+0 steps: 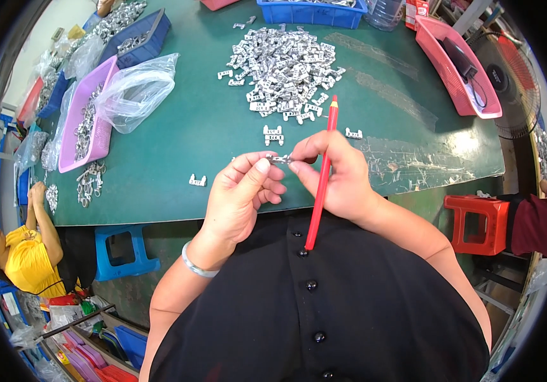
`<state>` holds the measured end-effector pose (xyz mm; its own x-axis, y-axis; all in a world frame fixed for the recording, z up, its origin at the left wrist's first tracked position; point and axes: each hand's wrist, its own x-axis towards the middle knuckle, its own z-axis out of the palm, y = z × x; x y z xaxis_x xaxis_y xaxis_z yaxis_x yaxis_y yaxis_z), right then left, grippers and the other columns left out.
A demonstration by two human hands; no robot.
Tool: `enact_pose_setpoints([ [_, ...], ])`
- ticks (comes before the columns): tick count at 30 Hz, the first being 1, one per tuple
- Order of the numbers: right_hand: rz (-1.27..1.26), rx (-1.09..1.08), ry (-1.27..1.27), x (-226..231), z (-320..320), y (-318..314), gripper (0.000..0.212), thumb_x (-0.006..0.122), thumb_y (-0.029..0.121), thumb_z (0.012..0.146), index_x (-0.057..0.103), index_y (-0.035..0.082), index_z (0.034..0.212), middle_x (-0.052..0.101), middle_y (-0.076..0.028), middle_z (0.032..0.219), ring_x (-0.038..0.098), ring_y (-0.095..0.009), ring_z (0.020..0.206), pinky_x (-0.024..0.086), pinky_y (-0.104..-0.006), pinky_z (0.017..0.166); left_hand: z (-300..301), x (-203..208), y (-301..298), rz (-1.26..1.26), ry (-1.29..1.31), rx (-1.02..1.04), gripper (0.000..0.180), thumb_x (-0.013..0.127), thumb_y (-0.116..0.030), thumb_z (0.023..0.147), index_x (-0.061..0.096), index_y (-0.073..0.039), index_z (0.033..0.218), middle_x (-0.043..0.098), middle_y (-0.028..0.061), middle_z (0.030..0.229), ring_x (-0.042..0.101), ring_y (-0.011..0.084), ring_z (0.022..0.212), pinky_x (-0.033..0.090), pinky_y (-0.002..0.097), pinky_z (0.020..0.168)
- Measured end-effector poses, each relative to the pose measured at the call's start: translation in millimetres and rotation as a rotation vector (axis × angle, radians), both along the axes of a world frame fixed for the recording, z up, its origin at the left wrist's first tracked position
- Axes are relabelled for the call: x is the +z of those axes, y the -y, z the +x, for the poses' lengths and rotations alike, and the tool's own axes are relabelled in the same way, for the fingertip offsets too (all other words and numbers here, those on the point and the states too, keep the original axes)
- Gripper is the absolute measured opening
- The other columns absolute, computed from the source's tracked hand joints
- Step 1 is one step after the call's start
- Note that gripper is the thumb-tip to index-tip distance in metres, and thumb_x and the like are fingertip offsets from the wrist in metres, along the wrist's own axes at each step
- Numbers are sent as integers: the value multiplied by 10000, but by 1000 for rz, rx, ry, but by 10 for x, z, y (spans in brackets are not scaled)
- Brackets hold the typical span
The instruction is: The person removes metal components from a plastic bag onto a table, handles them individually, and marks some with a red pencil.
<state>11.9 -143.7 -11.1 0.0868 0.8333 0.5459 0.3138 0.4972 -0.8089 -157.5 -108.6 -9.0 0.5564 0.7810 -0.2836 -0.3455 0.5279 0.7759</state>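
Between the fingertips of both my hands is a small silvery metal part, held just above the near edge of the green table. My left hand pinches its left end with thumb and forefinger, the other fingers curled. At its right end, the thumb and forefinger of my right hand are closed on it. That hand also carries a red pencil, tilted with its tip up. Beyond my hands lies a heap of similar metal parts. A few lie apart, including a stacked-looking group.
A pink basket of metal pieces and a clear plastic bag sit on the left, near a blue bin. Another pink basket and a fan are at right. A person in yellow sits left; a red stool stands right.
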Motion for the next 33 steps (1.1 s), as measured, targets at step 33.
enact_pose_setpoints([
  [33,-236,-276,558,8,975,-158,205,647,156,732,472,49,737,479,-78,656,459,-245,634,378,-342,562,-679,-256,-292,1338,-1118,103,305,632,-48,702,574,-32,1001,509,134,1056,480,301,975,423,349,786],
])
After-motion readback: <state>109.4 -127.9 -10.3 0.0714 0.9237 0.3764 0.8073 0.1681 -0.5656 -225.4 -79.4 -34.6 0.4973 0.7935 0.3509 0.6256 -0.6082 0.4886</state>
